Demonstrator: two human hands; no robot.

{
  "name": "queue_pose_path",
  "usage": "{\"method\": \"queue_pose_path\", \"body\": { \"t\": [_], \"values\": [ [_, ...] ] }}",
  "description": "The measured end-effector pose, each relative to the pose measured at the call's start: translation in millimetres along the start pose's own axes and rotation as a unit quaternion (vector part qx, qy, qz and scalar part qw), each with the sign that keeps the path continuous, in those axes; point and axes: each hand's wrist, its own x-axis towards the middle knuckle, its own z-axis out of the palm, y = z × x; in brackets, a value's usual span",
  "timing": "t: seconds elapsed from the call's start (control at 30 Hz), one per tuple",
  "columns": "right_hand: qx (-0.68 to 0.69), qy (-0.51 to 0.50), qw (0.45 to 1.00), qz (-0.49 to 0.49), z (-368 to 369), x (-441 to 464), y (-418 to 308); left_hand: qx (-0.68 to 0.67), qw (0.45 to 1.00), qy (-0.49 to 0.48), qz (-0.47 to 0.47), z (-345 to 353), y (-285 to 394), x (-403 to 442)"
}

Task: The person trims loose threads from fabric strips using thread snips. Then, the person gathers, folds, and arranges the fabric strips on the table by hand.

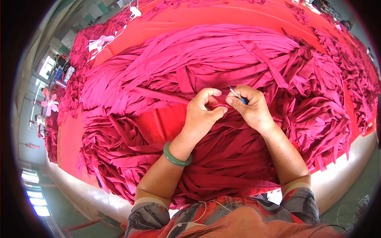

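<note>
Over a big heap of magenta fabric strips [190,47], both hands are raised close together near the middle of the view. My left hand [204,107], with a green bangle [176,155] on its forearm, has thumb and fingers curled toward each other around a bit of magenta fabric. Just to its right, my right hand [248,105] is closed on a small thin tool [238,96] with a pale pointed tip and a blue part. The tip points up and left. Darker strips lie below both wrists.
Red cloth [160,123] shows between the strips and along the table. A pink fan [99,43] with a white cord stands at the upper left, another pink fan [50,104] at the far left. More strips [363,75] are piled at the right. People are partly visible at the upper right.
</note>
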Motion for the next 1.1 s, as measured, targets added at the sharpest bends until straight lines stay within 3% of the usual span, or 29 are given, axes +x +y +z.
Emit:
{"method": "queue_pose_path", "body": {
  "t": [0.17,0.27,0.37,0.57,0.67,0.8,0.87,0.97,1.1],
  "values": [
    [-0.021,-0.025,0.997,-0.071,9.2,0.6,-7.9,0.090,0.993,0.009,0.073,3.2,0.7,-0.5],
    [-0.074,-0.057,0.989,-0.118,4.2,1.7,-1.1,0.064,0.996,-0.012,0.054,3.0,-9.8,1.3],
    [-0.071,-0.014,0.996,-0.050,4.5,0.7,-2.2,0.097,0.992,-0.014,0.074,-0.2,-11.8,1.8],
    [-0.085,0.008,0.996,-0.021,-7.2,2.7,1.0,0.034,0.999,-0.015,0.005,-2.6,-0.4,0.0],
    [-0.052,-0.027,0.998,-0.011,-11.0,4.7,-6.7,-0.056,0.998,-0.022,-0.023,-2.4,3.4,-0.5],
    [0.033,-0.058,0.998,0.002,2.8,0.4,2.0,-0.010,0.999,-0.032,0.007,2.0,2.5,-0.2],
    [0.020,-0.053,0.998,-0.018,6.6,-1.2,0.5,0.036,0.998,-0.031,0.031,4.4,2.7,-0.9],
    [-0.071,-0.047,0.996,-0.020,2.7,-1.2,-2.4,-0.024,0.997,-0.068,-0.009,-1.8,-4.1,0.9],
    [-0.092,-0.016,0.995,-0.020,2.0,-0.8,-4.3,-0.084,0.992,-0.082,-0.049,-6.0,-5.2,2.7]
  ]
}}
